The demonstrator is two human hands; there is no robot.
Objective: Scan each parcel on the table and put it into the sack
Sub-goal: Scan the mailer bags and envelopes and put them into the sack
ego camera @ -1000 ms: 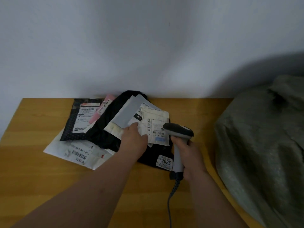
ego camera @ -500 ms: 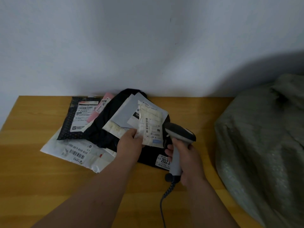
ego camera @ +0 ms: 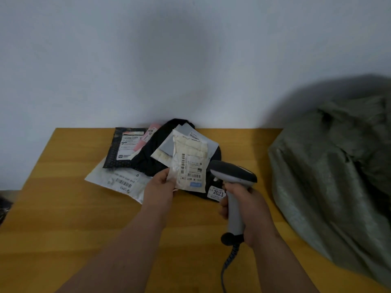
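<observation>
Moved: white parcel [ego camera: 189, 163] now lifted off the pile & tipped upright, label w/ barcode facing cam; 1 s ago it lay flat.
Left hand [ego camera: 161, 187]: fingers pinch parcel's lower-left edge, forearm reaching in from bottom-left.
Right hand [ego camera: 246, 210]: fist wrapped round scanner [ego camera: 232, 180] handle, head just right of parcel, raised vs before.
Pile: other parcels [ego camera: 135, 157] on table [ego camera: 63, 208] behind.
Sack [ego camera: 334, 176]: far right, apart from parcel.
</observation>
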